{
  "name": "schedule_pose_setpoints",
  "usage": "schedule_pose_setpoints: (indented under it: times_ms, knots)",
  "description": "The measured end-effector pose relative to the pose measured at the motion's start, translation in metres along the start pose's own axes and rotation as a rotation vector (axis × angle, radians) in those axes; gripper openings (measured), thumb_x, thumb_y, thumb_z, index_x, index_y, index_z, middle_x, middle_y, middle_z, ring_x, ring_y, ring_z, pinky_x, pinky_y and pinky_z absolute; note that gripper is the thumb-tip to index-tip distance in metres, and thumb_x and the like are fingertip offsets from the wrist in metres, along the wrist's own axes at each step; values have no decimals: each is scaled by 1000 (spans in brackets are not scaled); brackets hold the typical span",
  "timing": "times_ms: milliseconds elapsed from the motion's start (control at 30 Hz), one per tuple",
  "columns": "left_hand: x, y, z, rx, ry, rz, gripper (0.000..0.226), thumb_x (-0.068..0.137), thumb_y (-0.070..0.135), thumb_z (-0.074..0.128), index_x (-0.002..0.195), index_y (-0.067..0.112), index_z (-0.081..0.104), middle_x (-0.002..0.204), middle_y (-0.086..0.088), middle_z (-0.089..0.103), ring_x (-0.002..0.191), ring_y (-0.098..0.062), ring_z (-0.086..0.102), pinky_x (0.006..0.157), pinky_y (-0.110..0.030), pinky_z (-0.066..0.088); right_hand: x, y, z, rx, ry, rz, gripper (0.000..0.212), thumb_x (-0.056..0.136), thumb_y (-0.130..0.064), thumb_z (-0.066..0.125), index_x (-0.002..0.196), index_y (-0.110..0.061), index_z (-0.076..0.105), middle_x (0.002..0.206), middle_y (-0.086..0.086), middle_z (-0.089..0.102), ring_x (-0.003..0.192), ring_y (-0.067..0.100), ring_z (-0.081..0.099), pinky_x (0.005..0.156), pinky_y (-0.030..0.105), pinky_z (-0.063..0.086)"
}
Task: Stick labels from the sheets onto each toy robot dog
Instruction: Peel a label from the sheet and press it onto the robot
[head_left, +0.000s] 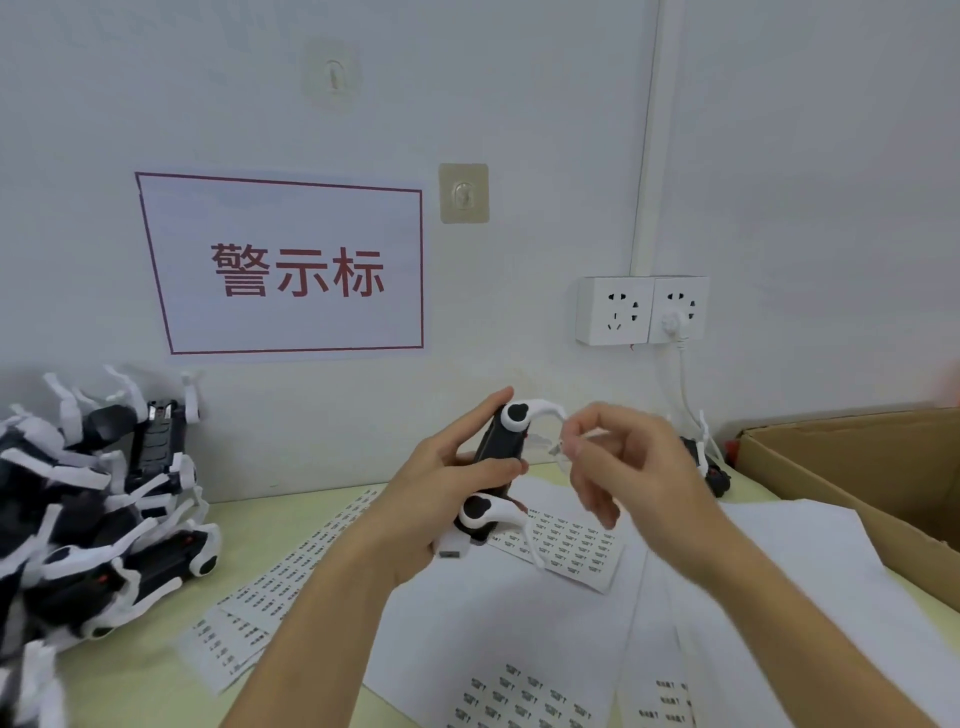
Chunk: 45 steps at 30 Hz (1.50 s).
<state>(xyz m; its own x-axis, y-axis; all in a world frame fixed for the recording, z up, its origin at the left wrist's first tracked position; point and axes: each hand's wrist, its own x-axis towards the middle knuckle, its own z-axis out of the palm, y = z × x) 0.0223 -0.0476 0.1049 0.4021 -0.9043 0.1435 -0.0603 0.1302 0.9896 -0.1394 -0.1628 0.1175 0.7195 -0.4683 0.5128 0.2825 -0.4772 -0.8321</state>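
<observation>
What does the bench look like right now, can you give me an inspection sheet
Surface: pale green table, mostly papered.
Job's things: toy dog held upright; label sheets under the hands; dog pile at left; another dog by the wall.
Clutter: cardboard box at right.
Grippers: left hand grips the toy dog; right hand pinches something small, blurred.
Cables: white cord plugged into the socket.
Surroundings: red-lettered sign, wall hooks.
</observation>
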Motion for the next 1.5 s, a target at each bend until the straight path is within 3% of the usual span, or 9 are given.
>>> schedule_pose_setpoints:
  times_ms: [167, 333, 500, 700, 900, 1233, 1300, 1500]
  knots:
    - [-1, 3, 1, 26, -14, 8, 62, 90, 4, 69, 127, 55, 61, 111, -17, 73, 83, -29, 67, 67, -36, 53, 23, -25, -6, -170, -130, -27, 14, 89, -28, 64, 76, -22, 65, 49, 3, 54, 44, 19, 42, 48, 22, 39]
    - [-1, 8, 1, -33, -32, -3, 65, 75, 15, 73, 124, 55, 62, 109, -17, 73, 80, -29, 63, 65, -36, 50, 25, -22, -10, -279, -69, 29, 21, 92, -19, 67, 71, -22, 68, 46, 0, 53, 39, 15, 39, 44, 20, 35]
    - [-2, 12, 3, -10, -15, 2, 64, 73, 19, 73, 122, 58, 62, 115, -26, 67, 84, -33, 56, 76, -46, 46, 26, -23, -6, -248, -80, 60, 22, 91, -15, 68, 70, -21, 72, 46, -5, 50, 43, 14, 34, 44, 20, 30]
    - [-3, 14, 5, 24, 3, 17, 64, 72, 17, 73, 120, 58, 64, 112, -24, 70, 80, -29, 59, 77, -45, 51, 28, -18, 8, -342, -55, 6, 22, 91, -14, 69, 70, -21, 71, 44, -9, 52, 42, 6, 37, 44, 10, 30]
    - [-5, 16, 4, 13, -1, -4, 63, 72, 18, 73, 120, 57, 64, 105, -26, 68, 77, -29, 51, 72, -44, 43, 31, -14, 11, -438, 11, -60, 27, 90, -12, 69, 66, -24, 68, 44, -6, 48, 43, 8, 36, 46, 14, 32]
    - [-5, 16, 3, 21, 1, 10, 61, 72, 20, 74, 121, 56, 64, 115, -29, 66, 84, -28, 57, 74, -42, 46, 31, -13, 14, -552, 39, -111, 28, 89, -14, 69, 65, -28, 66, 43, -10, 46, 43, 10, 39, 47, 14, 31]
    - [-5, 16, 2, 20, -1, 12, 61, 72, 21, 75, 120, 56, 64, 115, -30, 65, 85, -28, 57, 74, -43, 45, 31, -12, 15, -588, 55, -110, 27, 90, -16, 68, 66, -29, 66, 46, -11, 48, 47, 10, 42, 52, 21, 33]
    - [-5, 15, 0, 27, 7, 14, 61, 71, 22, 75, 120, 57, 64, 113, -31, 64, 79, -27, 53, 71, -41, 47, 30, -12, 19, -666, 84, -124, 27, 90, -20, 66, 66, -33, 62, 53, -24, 53, 54, 7, 47, 57, 27, 33]
